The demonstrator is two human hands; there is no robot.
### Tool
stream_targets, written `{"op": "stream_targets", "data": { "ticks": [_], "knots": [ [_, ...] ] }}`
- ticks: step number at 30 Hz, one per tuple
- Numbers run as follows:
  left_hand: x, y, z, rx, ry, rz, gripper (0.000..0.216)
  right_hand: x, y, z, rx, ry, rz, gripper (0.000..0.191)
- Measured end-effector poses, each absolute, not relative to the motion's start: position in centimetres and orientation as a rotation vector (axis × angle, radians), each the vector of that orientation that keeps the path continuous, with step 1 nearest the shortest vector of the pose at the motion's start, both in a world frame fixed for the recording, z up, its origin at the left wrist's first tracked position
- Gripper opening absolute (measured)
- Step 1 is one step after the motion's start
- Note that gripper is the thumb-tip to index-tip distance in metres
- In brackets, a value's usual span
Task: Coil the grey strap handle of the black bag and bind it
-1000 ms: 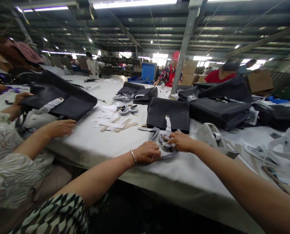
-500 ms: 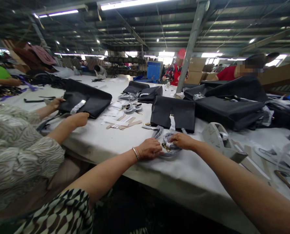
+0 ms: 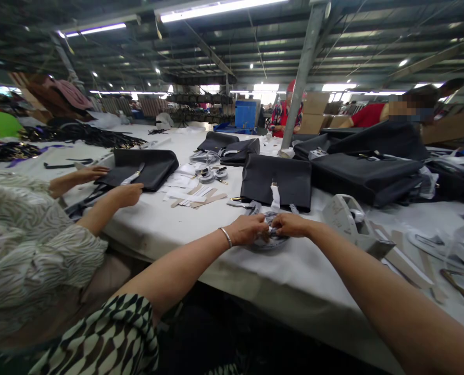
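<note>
Black bag [image 3: 274, 174] lies behind, grey tape dispenser [image 3: 338, 219] right of, the wrapped coil [image 3: 268, 244] left fingers [image 3: 261, 225] and right fingers [image 3: 280, 222] grip.

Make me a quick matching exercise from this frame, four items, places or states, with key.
Things:
1. silver bracelet
2. plastic-wrapped coil
3. tape dispenser
4. blue bin

Places or states:
A. in the background, left of the pole
B. on the table, right of the right hand
C. around the left wrist
D. touched by the left hand and the right hand

Pairs: 1-C, 2-D, 3-B, 4-A
</note>
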State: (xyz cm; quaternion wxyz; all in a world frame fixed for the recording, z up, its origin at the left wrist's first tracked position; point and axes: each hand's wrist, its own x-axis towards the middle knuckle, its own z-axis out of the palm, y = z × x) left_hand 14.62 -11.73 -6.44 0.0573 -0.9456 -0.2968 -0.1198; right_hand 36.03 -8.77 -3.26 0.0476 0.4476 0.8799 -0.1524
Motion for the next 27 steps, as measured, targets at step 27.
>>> {"op": "stream_targets", "data": {
  "ticks": [27],
  "knots": [
    [13.1, -8.8, -6.1, -3.052, -1.202, -0.554, 0.018, 35.2, -9.7, -3.0, 1.214, 2.716, -0.414, 0.026]
  ]
}}
